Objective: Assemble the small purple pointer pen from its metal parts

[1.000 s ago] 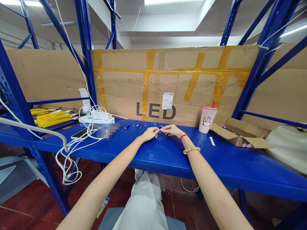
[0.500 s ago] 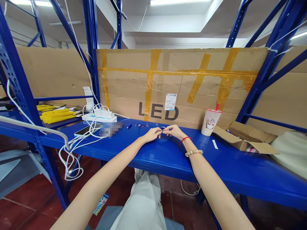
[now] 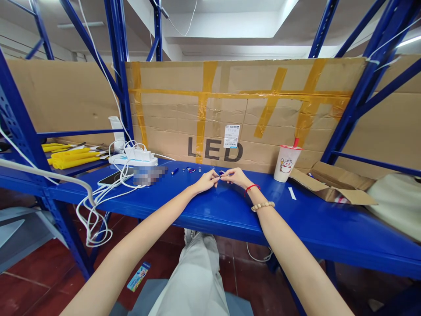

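Observation:
Over the blue table (image 3: 210,206), my left hand (image 3: 207,181) and my right hand (image 3: 236,176) meet fingertip to fingertip. Both are closed in a pinch around something too small to make out. A small dark blue piece (image 3: 221,172) shows just behind the fingertips; whether it is held or lies on the table I cannot tell. Left of my hands, a dark blue cylinder (image 3: 175,170) lies near the back. Beside it are a blue and silver piece (image 3: 190,170) and several tiny metal bits.
A paper cup with a red straw (image 3: 287,163), a white strip (image 3: 292,193) and an open cardboard box (image 3: 332,184) are on the right. A power strip (image 3: 133,160) with tangled white cables and a phone (image 3: 115,178) lie left. A tall cardboard sheet (image 3: 164,114) stands behind.
The view has shifted slightly, so the scene sits a little up and left. My hands stay pinched together at the same place over the table.

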`<state>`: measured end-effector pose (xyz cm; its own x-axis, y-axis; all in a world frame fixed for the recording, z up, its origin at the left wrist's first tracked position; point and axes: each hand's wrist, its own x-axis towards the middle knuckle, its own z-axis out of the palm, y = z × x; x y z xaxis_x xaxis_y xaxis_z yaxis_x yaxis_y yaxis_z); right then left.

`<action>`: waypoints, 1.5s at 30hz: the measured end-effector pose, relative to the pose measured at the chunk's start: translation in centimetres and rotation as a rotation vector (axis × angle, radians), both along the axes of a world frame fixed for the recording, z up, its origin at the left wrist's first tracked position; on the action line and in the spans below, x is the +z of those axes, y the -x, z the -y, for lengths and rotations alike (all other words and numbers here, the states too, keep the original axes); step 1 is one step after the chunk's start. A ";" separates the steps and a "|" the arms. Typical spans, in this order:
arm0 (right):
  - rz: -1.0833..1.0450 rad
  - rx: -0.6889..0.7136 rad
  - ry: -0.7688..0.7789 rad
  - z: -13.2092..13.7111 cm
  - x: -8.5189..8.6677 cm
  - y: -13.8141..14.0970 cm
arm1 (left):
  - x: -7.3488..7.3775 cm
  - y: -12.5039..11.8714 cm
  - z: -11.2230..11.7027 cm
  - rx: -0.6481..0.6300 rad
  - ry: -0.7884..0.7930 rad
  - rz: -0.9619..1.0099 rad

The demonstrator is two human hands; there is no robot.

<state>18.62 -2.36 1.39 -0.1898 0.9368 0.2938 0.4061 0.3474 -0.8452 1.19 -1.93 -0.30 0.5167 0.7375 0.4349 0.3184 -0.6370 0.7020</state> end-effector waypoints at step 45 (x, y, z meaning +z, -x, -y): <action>0.011 0.035 0.060 0.1 0.2 0.1 | 0.6 -0.4 -0.7 -0.174 0.393 0.099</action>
<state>18.55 -2.51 1.62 -0.2259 0.9453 0.2353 0.4036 0.3107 -0.8606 1.62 -1.20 0.30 0.6174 0.7628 0.1924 0.1488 -0.3534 0.9236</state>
